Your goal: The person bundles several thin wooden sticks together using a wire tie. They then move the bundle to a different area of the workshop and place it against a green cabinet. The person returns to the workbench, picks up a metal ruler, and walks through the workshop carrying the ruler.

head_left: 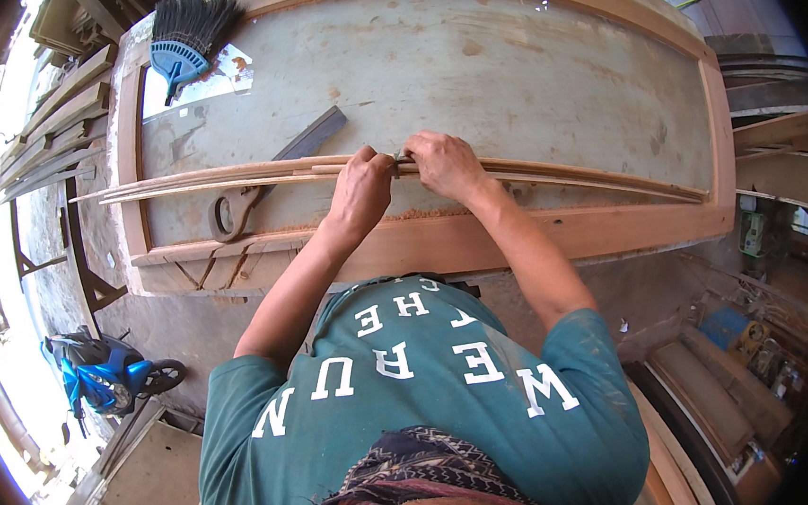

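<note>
A bundle of long, thin wooden strips (581,177) spans the work surface from left to right, its ends fanned slightly apart on the left. My left hand (363,190) is closed on the strips near their middle. Just beside it, my right hand (449,167) also grips them, fingers curled over the top. Between my fingertips is something small and dark (404,161), too hidden to name. Under the strips, left of my hands, lies a handsaw (314,135) with a wooden handle.
Beneath everything lies a large grey panel (531,82) with a wooden frame (480,247) and scattered sawdust. A blue-and-black brush broom head (183,45) rests at its far left corner. Stacked boards (63,121) stand left; a blue motorcycle (114,377) is parked lower left. More timber (716,391) lies right.
</note>
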### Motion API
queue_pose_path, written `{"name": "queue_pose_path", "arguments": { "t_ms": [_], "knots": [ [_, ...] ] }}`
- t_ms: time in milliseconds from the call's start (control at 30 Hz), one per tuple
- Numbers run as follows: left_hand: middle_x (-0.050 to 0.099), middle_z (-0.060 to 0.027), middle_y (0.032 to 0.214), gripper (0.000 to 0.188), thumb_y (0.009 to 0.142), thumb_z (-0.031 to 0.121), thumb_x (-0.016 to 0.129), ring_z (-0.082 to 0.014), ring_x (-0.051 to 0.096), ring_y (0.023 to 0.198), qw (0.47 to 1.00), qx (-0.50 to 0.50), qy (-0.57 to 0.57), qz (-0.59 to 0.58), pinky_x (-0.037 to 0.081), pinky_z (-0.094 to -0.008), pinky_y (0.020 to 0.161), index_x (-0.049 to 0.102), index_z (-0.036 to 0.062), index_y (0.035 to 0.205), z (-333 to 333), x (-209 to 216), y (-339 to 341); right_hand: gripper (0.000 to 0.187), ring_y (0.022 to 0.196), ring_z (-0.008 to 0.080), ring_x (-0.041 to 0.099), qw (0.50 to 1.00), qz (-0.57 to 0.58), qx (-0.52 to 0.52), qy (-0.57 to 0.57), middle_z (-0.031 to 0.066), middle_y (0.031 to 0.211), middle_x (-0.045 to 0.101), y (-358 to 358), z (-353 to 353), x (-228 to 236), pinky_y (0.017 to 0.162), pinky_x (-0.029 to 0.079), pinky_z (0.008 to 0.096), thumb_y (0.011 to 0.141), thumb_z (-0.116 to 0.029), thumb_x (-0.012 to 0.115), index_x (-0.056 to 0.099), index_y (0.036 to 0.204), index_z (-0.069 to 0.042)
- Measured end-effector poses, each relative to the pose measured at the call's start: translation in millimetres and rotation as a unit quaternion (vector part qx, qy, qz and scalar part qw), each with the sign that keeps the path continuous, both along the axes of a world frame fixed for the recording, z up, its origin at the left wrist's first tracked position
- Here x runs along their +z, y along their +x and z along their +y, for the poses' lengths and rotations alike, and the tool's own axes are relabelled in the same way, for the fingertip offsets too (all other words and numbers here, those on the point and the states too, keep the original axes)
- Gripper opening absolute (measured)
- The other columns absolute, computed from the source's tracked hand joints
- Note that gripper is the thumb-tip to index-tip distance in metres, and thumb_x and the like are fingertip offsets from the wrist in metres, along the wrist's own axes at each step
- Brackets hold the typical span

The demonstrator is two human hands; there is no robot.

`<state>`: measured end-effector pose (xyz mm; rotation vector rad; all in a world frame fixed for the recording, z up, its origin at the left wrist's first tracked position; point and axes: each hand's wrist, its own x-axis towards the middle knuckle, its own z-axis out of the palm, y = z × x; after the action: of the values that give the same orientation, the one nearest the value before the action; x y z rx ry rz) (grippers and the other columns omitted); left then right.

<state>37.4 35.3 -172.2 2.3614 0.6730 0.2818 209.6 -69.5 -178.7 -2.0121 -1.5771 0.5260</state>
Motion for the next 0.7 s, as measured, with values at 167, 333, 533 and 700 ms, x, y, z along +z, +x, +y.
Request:
{"name": "queue_pose_path", "arguments": {
  "t_ms": [167,333,533,700],
  "knots": [
    [0.06,-0.0209,0.098,0.012,0.084,-0.003,0.061,-0.0398,0.063,0.099,0.992,-0.024,0.116,0.038,0.052,-0.0503,0.087,0.069,-0.0015,0.093,3,-2,2,0.016,0.093,0.041,0.072,1.0,-0.006,0.0,0.006,0.0181,0.1,0.072,-4,-8,0,0.08,0.059,0.0499,0.089,-0.001,0.058,0.07,0.099,-0.001],
    [0.068,-0.0199,0.094,0.007,0.09,0.003,0.063,-0.0399,0.067,0.09,0.989,-0.013,0.107,0.096,0.054,-0.0495,0.082,0.068,-0.002,0.091,13,9,11,0.013,0.092,0.0409,0.07,0.999,-0.013,0.021,0.039,0.0191,0.098,0.07,-22,-20,1,0.079,0.058,0.0482,0.091,-0.001,0.061,0.068,0.102,0.001],
    [0.075,-0.0126,0.085,0.026,0.102,0.018,0.065,-0.0184,0.067,0.072,0.938,0.095,-0.32,0.09,0.054,-0.0351,0.067,0.073,-0.0066,0.109,21,-6,17,0.012,0.094,0.0417,0.068,0.991,0.118,-0.031,0.063,0.0216,0.099,0.07,-36,-15,1,0.083,0.055,0.0492,0.094,-0.005,0.063,0.067,0.101,0.003],
    [0.077,-0.0101,0.089,0.028,0.103,0.016,0.066,-0.0109,0.065,0.075,0.889,0.131,-0.438,0.026,0.053,-0.0288,0.067,0.073,-0.0089,0.112,0,-7,11,0.011,0.097,0.0423,0.067,0.981,0.191,-0.037,0.003,0.0215,0.102,0.07,-25,-15,2,0.085,0.054,0.0502,0.094,-0.006,0.062,0.066,0.1,0.002]
  ]
}}
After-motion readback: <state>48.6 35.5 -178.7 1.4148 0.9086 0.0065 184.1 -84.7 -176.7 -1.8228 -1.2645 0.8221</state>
